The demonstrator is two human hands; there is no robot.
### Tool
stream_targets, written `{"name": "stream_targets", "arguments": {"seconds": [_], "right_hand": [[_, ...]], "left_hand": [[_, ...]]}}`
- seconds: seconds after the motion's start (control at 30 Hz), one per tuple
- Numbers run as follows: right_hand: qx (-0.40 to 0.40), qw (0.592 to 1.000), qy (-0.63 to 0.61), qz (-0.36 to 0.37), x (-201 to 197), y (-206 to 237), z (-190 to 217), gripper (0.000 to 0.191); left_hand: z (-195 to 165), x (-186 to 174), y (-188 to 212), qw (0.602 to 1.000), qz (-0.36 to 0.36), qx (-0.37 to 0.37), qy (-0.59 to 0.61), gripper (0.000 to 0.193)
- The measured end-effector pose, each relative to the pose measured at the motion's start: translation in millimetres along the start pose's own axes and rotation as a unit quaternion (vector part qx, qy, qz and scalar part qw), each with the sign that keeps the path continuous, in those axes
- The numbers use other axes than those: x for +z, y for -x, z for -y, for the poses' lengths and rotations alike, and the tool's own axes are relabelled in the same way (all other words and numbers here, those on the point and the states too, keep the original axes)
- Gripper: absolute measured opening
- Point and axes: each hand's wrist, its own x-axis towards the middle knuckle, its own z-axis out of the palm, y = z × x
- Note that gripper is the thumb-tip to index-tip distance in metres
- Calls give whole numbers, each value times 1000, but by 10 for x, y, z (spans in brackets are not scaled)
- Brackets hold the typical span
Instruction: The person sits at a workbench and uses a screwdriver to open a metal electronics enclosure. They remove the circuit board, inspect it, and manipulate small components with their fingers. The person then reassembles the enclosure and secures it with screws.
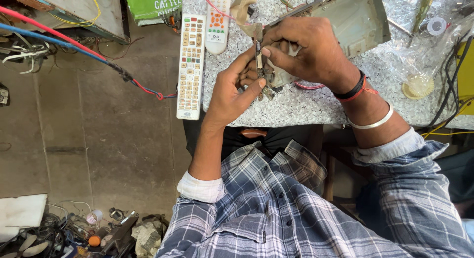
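Note:
Both of my hands meet over the front edge of a speckled grey table (306,107). My left hand (232,90) pinches a small metal part (269,83) from below with thumb and fingers. My right hand (306,51) closes over the same part from above, its thumb pressed against a thin upright metal strip (257,48). Which hand carries the weight I cannot tell. Just behind my right hand lies an open grey metal chassis (353,18). A red wire (308,86) curls under my right wrist.
Two white remotes (191,65) (217,21) lie at the table's left edge. A tape roll (436,26), a clear lid (417,86) and black and yellow cables (452,70) sit at right. Red and blue wires (59,38) cross the concrete floor; scrap parts (103,233) lie bottom left.

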Motion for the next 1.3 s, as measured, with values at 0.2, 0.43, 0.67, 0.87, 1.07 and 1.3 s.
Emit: {"name": "stream_targets", "arguments": {"seconds": [0.2,0.43,0.67,0.87,1.07,1.3], "right_hand": [[38,998,-26,-35,-68,-17,47,35],[0,1000,6,0,-41,-18,56,47],[-15,1000,20,9,-41,-14,30,39],[-2,1000,4,14,-55,-10,22,37],[44,999,8,0,-38,11,-4,32],[38,999,6,-13,-41,29,-6,31]], "left_hand": [[-10,-47,13,993,45,-24,103,55],[-55,-81,28,988,67,-45,133,50],[-54,-97,24,989,64,-52,121,51],[-34,-103,34,989,63,-53,122,49],[-41,-83,19,991,41,-17,128,56],[-57,-57,6,992,39,-11,123,61]]}}
